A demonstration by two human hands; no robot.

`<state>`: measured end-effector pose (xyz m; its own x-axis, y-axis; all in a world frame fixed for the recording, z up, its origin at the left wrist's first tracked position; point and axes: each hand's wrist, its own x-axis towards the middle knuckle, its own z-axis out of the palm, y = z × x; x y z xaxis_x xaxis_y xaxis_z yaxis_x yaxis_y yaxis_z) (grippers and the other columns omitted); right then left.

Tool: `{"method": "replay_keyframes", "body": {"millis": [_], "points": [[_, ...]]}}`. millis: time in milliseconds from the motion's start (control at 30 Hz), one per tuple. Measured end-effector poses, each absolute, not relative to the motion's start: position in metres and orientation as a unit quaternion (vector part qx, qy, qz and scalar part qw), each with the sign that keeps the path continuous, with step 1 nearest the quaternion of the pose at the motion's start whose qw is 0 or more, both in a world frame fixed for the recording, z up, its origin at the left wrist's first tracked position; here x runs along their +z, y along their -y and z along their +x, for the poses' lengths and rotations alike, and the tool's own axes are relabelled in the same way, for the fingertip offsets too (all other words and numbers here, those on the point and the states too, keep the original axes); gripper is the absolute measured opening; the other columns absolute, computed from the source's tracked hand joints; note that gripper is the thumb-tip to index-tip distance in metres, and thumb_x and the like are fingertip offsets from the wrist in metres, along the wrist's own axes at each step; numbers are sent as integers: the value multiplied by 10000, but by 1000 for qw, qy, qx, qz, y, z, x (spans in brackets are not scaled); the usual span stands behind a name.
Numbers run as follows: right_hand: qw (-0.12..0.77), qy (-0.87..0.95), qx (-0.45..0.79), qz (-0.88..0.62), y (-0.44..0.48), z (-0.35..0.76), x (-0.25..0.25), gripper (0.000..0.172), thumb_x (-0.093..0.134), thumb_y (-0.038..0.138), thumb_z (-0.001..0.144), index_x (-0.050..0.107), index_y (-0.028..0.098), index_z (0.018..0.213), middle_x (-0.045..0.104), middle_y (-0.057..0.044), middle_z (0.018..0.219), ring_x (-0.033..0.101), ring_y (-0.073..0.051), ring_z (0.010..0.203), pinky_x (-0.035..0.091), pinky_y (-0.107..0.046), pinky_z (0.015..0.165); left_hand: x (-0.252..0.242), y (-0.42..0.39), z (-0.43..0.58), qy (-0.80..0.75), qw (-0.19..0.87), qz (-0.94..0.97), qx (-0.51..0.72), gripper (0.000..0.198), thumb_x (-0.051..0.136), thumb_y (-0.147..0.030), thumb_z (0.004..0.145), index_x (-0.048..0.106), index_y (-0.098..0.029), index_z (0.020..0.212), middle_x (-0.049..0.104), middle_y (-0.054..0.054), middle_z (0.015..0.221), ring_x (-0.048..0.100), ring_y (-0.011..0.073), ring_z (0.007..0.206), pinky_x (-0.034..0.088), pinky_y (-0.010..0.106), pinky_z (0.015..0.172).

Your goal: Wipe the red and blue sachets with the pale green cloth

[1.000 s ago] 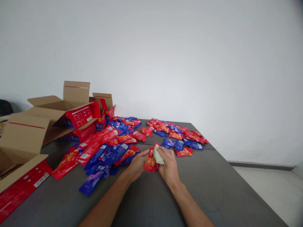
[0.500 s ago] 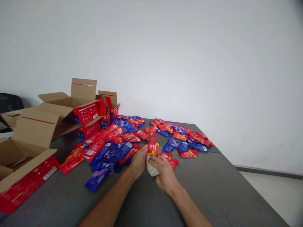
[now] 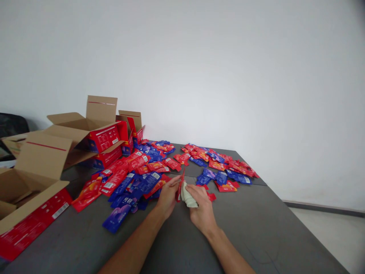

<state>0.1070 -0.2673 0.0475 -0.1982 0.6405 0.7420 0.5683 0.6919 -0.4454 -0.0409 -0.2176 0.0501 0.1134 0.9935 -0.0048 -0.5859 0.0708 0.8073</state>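
Note:
Between my hands, above the dark table, a red pouch point(image 3: 180, 188) stands edge-on. My left hand point(image 3: 167, 196) grips it from the left side. A folded whitish cloth point(image 3: 188, 196) is bunched in my right hand point(image 3: 201, 207), close against the right face of the pouch; whether it presses on the pouch I cannot tell. To the left lies a heap of red and blue pouches point(image 3: 145, 183), with one blue pouch point(image 3: 117, 217) nearest me. Beyond my right hand, a second group of red and blue pouches point(image 3: 218, 161) is spread.
Open cardboard boxes with red printed sides stand on the left: a near one point(image 3: 34, 220), stacked ones point(image 3: 107, 139) and a smaller one point(image 3: 139, 135) behind. The grey table point(image 3: 256, 228) meets a white wall point(image 3: 213, 76). A dark chair back point(image 3: 13, 123) shows at far left.
The red pouch has turned from showing its printed front to standing edge-on. My right hand with the cloth has shifted slightly right, onto the pouch's other side.

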Motion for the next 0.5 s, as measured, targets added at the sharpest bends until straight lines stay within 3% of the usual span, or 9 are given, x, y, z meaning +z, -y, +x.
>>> {"method": "replay_keyframes", "body": {"millis": [67, 133, 200, 367, 500], "points": [[492, 781, 31, -383, 267, 105, 47, 627, 497, -1, 785, 600, 278, 1338, 641, -93, 1310, 596, -263, 1157, 499, -463, 956, 51, 219, -39, -307, 683, 332, 573, 441, 719, -462, 760, 712, -143, 1064, 749, 112, 959, 693, 248, 902, 533, 365, 810], [482, 794, 27, -369, 268, 103, 47, 615, 515, 13, 788, 605, 281, 1334, 649, -92, 1302, 599, -270, 1155, 496, -474, 960, 51, 219, -40, -309, 715, 324, 537, 533, 540, -606, 852, 725, -128, 999, 746, 151, 968, 689, 298, 961, 540, 428, 841], [467, 809, 26, -355, 268, 103, 48, 618, 530, 18, 774, 612, 285, 1326, 660, -84, 1289, 601, -270, 1149, 492, -478, 969, 52, 220, -41, -304, 746, 313, 503, 628, 391, -642, 905, 728, -116, 975, 743, 177, 964, 681, 325, 995, 537, 467, 866], [481, 782, 2, -395, 267, 113, 55, 666, 482, -16, 748, 614, 285, 1328, 646, -70, 1317, 590, -258, 1152, 498, -466, 953, 56, 227, -37, -277, 749, 356, 485, 460, 483, -509, 918, 698, -135, 1079, 731, 146, 1059, 670, 303, 1034, 515, 449, 924], [519, 724, -29, -454, 265, 123, 60, 628, 490, 15, 778, 612, 274, 1337, 640, -81, 1326, 592, -263, 1154, 489, -485, 963, 56, 234, -27, -267, 754, 391, 455, 438, 508, -481, 918, 660, -173, 1191, 725, 113, 1078, 666, 281, 1029, 509, 434, 919]]}}
